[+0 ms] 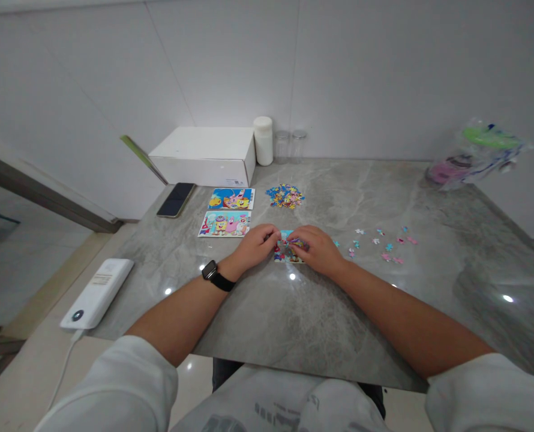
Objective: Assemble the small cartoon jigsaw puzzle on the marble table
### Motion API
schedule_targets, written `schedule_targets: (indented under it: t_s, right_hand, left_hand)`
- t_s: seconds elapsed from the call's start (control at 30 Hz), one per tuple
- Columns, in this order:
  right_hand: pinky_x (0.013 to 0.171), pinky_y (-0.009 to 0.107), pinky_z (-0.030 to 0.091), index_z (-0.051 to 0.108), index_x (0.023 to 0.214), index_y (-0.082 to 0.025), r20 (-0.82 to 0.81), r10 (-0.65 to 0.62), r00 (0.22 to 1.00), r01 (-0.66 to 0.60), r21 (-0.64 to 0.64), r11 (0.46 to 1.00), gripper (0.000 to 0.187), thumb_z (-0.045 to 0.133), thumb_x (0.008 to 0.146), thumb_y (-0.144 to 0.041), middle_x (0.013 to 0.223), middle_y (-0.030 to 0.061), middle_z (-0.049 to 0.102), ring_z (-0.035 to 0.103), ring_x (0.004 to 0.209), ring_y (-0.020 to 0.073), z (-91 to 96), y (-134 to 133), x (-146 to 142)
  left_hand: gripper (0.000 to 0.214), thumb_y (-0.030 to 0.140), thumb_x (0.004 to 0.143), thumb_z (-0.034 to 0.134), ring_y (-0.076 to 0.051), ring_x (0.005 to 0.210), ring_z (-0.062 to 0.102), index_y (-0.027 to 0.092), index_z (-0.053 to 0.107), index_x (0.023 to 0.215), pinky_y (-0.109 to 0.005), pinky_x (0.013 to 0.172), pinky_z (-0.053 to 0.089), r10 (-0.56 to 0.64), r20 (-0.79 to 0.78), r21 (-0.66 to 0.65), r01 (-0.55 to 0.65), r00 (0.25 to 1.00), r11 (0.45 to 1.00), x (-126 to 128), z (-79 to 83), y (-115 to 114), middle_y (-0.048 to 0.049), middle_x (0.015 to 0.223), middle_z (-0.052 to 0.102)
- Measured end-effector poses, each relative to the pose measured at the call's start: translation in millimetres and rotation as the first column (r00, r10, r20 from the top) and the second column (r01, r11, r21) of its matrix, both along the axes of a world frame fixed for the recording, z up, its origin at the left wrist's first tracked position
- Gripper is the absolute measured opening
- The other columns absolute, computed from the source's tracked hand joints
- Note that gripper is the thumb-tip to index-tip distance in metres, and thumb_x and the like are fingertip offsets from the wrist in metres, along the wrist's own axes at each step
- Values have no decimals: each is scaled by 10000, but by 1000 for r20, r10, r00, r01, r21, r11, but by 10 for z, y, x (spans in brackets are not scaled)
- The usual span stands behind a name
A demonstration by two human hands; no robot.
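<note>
A small, partly assembled jigsaw puzzle (287, 257) lies flat on the grey marbled table, its upper part covered by my fingers. My left hand (258, 241), a black watch on its wrist, is closed with thumb and fingertips at the puzzle's left edge. From the other side, my right hand (317, 249) pinches a colourful puzzle piece (297, 242) over the puzzle's upper right. Several loose pink, white and teal pieces (389, 247) are scattered to the right. Behind my hands is a pile of mixed puzzle pieces (285, 196).
Two cartoon picture cards (224, 224) lie left of the pile, beside a phone (176, 200). Along the wall stand a white box (204, 150), a white bottle (263, 141) and two clear glasses (297, 147). A plastic-wrapped item (478, 153) sits far right; a white power bank (98, 294) lies left.
</note>
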State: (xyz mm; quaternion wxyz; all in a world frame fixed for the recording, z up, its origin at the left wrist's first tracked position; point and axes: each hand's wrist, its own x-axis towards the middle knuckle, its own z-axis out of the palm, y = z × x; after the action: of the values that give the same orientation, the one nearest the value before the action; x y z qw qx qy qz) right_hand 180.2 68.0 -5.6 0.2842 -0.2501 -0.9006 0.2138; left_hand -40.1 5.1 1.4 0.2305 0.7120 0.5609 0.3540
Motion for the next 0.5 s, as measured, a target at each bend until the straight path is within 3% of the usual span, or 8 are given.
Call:
schedule_targets:
  t_s: [0.13,0.5]
  right_hand:
    - [950,414,511,747,1053,-258,6,-14,1000,14,-6,1000,119,672,961,-261,1049,79,778,694,1015,265,-1,-4,-4]
    - [923,403,507,746,1091,-228,12,-48,999,48,25,999,158,712,939,-258,1063,84,786,708,1017,266,-60,19,0]
  left_hand:
    - [351,387,1060,460,-198,811,616,203,635,818,-331,778,472,35,-16,11,-35,999,999,-9,21,0,-31,812,663]
    - [217,329,984,579,-188,820,620,196,675,841,-322,779,462,-26,-69,27,28,997,999,3,-12,-2,-29,829,687]
